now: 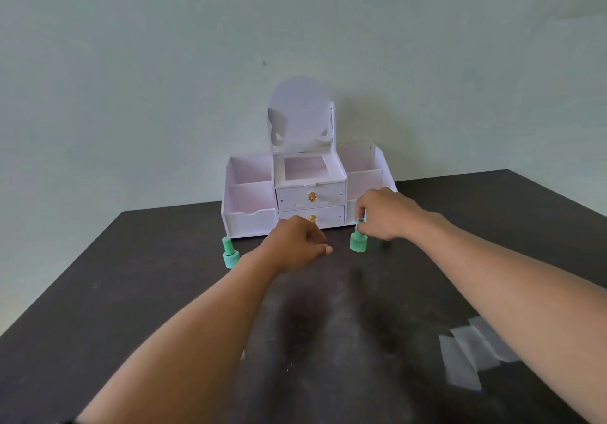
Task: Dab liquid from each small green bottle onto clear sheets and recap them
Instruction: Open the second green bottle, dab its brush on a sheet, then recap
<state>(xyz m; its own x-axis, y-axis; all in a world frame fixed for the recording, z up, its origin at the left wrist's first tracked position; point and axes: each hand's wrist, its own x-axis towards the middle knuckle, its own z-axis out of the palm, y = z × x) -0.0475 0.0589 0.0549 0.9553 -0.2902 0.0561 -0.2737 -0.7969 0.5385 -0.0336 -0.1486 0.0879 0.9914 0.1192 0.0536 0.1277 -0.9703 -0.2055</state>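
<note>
The dark worktop's [131, 292] left and right edges are seen well apart from both hands. One green bottle [358, 243] is stood before the white drawer organiser [249, 218], its cap [360, 222] pinched by fingers of the right hand [386, 216]. The left hand [295, 246] is held curled, nothing seen in it. A second green bottle [230, 255] is stood further left; clear sheets [466, 358] are laid beside the right forearm. A pale wall [131, 62] is seen behind.

Mint-green bottles [358, 243], dark brown table [131, 292], pale pink organizer [249, 193] with gold knobs [312, 197], pale green wall [131, 62]

Organizer [308, 190] at table [131, 292] rear; bottles [230, 254] [358, 243] before it; sheets [473, 354] near right.
</note>
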